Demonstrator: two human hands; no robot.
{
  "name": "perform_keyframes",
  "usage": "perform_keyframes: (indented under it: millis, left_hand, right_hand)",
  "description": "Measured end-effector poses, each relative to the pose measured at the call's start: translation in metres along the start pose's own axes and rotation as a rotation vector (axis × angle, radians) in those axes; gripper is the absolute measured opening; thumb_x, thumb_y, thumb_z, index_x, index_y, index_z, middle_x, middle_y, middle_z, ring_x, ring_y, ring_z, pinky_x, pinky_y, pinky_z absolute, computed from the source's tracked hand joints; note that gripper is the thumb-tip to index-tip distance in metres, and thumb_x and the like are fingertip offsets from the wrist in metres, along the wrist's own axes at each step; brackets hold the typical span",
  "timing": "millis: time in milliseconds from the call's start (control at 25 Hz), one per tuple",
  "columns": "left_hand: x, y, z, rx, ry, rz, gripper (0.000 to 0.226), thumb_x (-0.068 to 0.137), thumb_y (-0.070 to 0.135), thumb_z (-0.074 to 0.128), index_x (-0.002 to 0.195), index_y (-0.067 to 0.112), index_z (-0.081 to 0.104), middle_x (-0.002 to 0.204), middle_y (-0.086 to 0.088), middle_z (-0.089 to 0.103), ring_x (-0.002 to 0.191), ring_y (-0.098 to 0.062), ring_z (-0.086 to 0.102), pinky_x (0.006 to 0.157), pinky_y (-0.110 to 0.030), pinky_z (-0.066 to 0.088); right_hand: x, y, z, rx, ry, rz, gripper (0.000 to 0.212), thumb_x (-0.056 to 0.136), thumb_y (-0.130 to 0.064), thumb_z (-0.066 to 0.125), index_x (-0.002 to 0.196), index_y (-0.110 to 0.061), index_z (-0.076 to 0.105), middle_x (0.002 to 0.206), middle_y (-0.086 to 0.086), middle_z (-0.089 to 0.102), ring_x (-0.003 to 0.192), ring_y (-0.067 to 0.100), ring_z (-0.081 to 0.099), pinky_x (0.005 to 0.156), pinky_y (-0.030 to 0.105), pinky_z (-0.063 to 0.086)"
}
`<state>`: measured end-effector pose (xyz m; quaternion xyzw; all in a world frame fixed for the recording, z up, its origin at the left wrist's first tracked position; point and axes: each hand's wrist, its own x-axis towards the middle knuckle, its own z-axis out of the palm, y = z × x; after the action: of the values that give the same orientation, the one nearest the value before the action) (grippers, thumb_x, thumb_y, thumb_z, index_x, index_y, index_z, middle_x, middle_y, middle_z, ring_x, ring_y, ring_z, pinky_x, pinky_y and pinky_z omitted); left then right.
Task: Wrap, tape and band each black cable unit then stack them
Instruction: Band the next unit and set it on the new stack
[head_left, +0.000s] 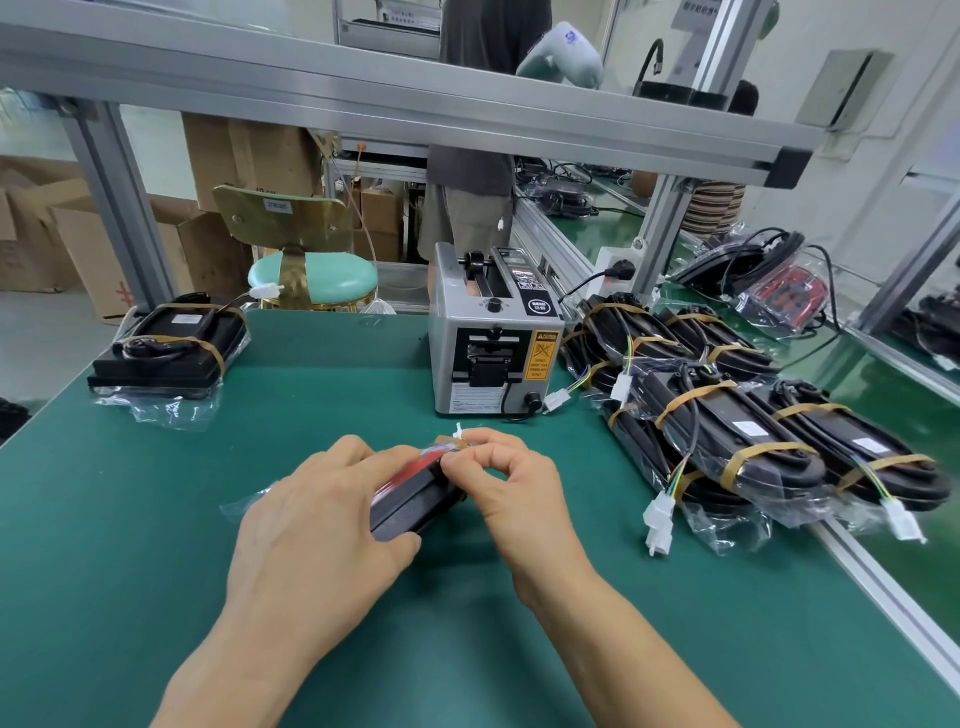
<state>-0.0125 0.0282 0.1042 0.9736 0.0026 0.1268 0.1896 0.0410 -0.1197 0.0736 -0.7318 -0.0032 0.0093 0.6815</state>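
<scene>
Unit in hand: the black cable unit (415, 501) sits at centre frame, on the green table (311, 395), in a clear plastic bag with a red face showing along its top.
Long axis: it runs from lower left to upper right, the far end pointing toward the tape dispenser (496, 332) at upper centre.
Left hand (317, 530): palm down, lying over the near end, fingers curled round the unit's body, thumb against its near side, a firm grip.
Right hand (511, 483): thumb and fingers bent in at the unit's far end, pinching there beside a brown rubber band (451, 441) and a white connector (461, 431).
Finished pile: banded units (727, 415) lie stacked at right.
Left side: one more banded unit (166, 348) rests at upper left of the table.
</scene>
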Motion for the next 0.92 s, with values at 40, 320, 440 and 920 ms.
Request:
perform_keyframes:
  millis: [40,320,440,920]
  left_hand:
    - [0.0,0.0,0.0,-0.004,-0.001,-0.001,0.052,0.07,0.044,0.067,0.115,0.06,0.046,0.093,0.017,0.05,0.08,-0.004,0.048,0.061,-0.02,0.036]
    - [0.0,0.0,-0.001,-0.002,-0.004,-0.011,0.052,0.071,0.043,0.067,0.117,0.058,0.047,0.093,0.016,0.051,0.079,-0.004,0.047,0.06,-0.019,0.035]
    - [-0.001,0.001,0.0,0.002,-0.004,-0.01,0.053,0.071,0.044,0.067,0.118,0.058,0.047,0.094,0.017,0.05,0.08,-0.003,0.047,0.062,-0.021,0.037]
    - [-0.001,0.002,-0.001,0.01,-0.015,0.004,0.055,0.069,0.045,0.066,0.118,0.059,0.046,0.093,0.017,0.05,0.08,-0.003,0.048,0.06,-0.017,0.034]
  right_hand:
    - [0.0,0.0,0.0,0.056,-0.024,0.027,0.013,0.081,-0.014,0.069,0.077,-0.003,0.074,0.118,-0.001,0.061,0.103,0.0,0.059,0.097,0.023,0.041]
    - [0.001,-0.002,0.0,0.075,-0.059,0.026,0.013,0.081,-0.012,0.069,0.081,0.0,0.075,0.121,0.004,0.058,0.101,0.0,0.059,0.096,0.023,0.041]
    - [0.0,-0.001,0.001,0.019,-0.032,-0.003,0.014,0.082,-0.013,0.07,0.075,-0.001,0.073,0.117,0.001,0.06,0.1,-0.001,0.059,0.095,0.023,0.042]
    - [-0.001,0.009,0.01,0.053,0.06,-0.023,0.023,0.085,-0.021,0.065,0.1,-0.029,0.051,0.108,-0.005,0.062,0.106,0.008,0.056,0.089,0.021,0.042]
